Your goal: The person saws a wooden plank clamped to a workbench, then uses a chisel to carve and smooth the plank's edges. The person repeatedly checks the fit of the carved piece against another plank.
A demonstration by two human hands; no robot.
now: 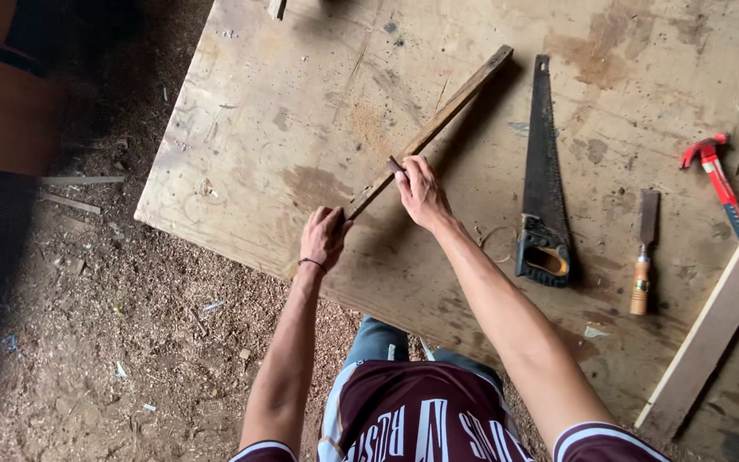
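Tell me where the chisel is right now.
In the head view, the chisel lies on the plywood table, right of the right hand, between the handsaw and the red hammer.

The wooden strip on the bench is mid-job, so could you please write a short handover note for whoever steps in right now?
Left hand: gripping the near end of the wooden strip, which lies diagonally on the plywood bench.
Right hand: pinching a small dark tool, perhaps a pencil, against the strip's middle.
To the right, untouched: handsaw, chisel, red hammer, and a pale board at the bench edge.
Done: strip laid out and steadied.
Left: no cut shows in the strip; any marks are too small to see.
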